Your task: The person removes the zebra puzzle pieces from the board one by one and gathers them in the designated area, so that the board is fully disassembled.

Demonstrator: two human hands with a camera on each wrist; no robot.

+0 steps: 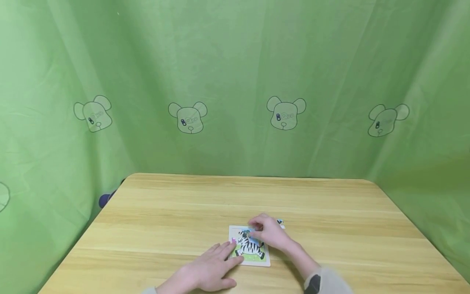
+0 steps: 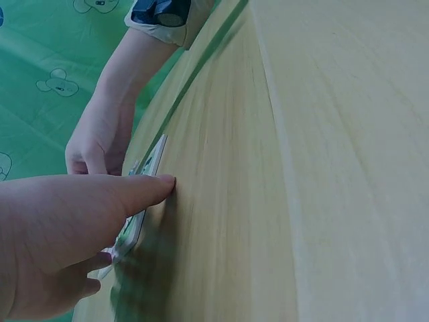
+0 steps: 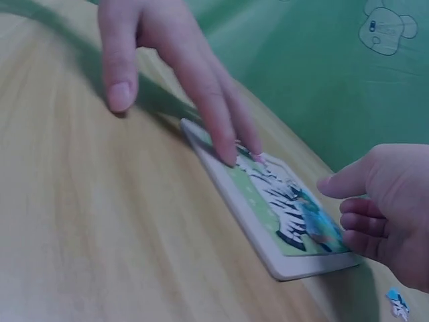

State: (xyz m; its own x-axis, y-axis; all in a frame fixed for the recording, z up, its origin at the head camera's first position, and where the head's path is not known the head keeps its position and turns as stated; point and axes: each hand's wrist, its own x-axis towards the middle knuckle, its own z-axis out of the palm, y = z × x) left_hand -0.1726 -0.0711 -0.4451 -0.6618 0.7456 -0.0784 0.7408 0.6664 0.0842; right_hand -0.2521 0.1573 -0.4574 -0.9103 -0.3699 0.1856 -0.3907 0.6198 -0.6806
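A square zebra puzzle (image 1: 251,250) in a pale frame lies on the table. My left hand (image 1: 212,267) rests with spread fingers on its left side; the thumb reaches down toward the table near the front corner. Over the upper right of the puzzle is my right hand (image 1: 269,232), thumb and forefinger bent toward the picture. In the right wrist view the right hand's thumb (image 3: 345,182) sits close over the blue part, other fingers curled in. I cannot tell whether a piece is between the fingertips. A loose puzzle piece (image 1: 280,223) lies just beyond the right hand.
The wood-patterned table (image 1: 165,212) extends to all sides of the puzzle. A green curtain (image 1: 235,61) with bear-head outlines hangs behind and beside it. Past the table's left edge shows a dark purple object (image 1: 104,200).
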